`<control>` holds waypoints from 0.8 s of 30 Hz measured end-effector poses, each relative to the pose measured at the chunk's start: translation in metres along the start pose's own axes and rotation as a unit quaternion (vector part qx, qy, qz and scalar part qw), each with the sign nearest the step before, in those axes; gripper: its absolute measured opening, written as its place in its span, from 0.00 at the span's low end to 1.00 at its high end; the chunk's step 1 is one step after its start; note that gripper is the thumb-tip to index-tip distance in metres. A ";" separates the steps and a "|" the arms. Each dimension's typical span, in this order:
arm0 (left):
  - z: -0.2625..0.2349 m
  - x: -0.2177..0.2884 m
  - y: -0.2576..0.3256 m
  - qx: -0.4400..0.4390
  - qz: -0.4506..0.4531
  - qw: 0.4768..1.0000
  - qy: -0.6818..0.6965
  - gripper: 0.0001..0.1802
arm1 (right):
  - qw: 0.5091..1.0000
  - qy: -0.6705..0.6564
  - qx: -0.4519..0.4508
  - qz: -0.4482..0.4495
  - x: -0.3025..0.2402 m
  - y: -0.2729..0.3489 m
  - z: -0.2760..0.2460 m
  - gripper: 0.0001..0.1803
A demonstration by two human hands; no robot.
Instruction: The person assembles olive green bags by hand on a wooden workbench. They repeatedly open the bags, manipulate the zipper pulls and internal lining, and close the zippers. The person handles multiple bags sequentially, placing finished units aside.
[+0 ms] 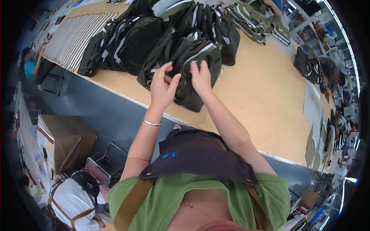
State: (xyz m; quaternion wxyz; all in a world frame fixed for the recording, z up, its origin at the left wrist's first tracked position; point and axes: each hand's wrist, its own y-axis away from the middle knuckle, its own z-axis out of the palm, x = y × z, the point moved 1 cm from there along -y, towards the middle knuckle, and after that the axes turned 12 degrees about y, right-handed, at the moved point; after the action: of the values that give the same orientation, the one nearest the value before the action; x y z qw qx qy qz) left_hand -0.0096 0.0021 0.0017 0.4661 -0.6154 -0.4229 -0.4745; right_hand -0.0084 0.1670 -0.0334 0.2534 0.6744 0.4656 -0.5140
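Note:
A dark olive bag with light piping [191, 94] lies at the near edge of the table, in front of a heap of similar bags. My left hand [163, 87], with a silver bangle at the wrist, is over the bag's left side, thumb and fingers apart. On the bag's right part, my right hand [201, 79] has its fingers stretched out and parted. Neither hand appears to grip anything; whether the fingertips touch the fabric I cannot tell.
Dark backpacks [137, 44] pile up behind and left on the tan table [266, 100]. Striped olive pieces [250, 23] lie farther back, near a co-worker's arm [275, 7]. Long thin strips [77, 38] cover the far left. A large brown box [73, 140] and a seated person [73, 200] are at lower left.

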 end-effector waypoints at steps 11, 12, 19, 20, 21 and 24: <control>0.117 0.054 0.020 -0.137 -0.046 0.989 0.034 0.31 | 0.849 -0.521 -0.009 -0.089 -0.006 0.095 -0.261 0.24; 0.133 0.046 0.027 -0.173 -0.057 0.982 0.045 0.30 | 0.870 -0.488 0.023 -0.065 0.021 0.111 -0.277 0.24; 0.216 0.024 0.082 -0.308 0.159 0.936 0.063 0.16 | 0.922 -0.076 0.371 0.081 0.099 0.189 -0.361 0.14; 0.219 0.025 0.086 -0.276 0.123 0.946 0.119 0.14 | 0.895 0.039 0.439 0.061 0.090 0.185 -0.369 0.09; 0.219 0.027 0.090 -0.266 0.052 0.949 0.159 0.12 | 0.852 0.154 0.498 0.038 0.074 0.181 -0.374 0.05; 0.212 0.029 0.089 -0.249 -0.104 0.940 0.208 0.05 | 0.934 0.216 0.273 -0.083 0.029 0.162 -0.368 0.10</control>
State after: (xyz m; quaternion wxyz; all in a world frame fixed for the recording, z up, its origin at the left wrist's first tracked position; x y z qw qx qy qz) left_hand 0.1219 0.1930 -0.0098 0.3234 -0.5523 -0.2465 -0.7278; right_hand 0.3049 0.4083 0.0439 -0.0905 0.7711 0.4054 -0.4826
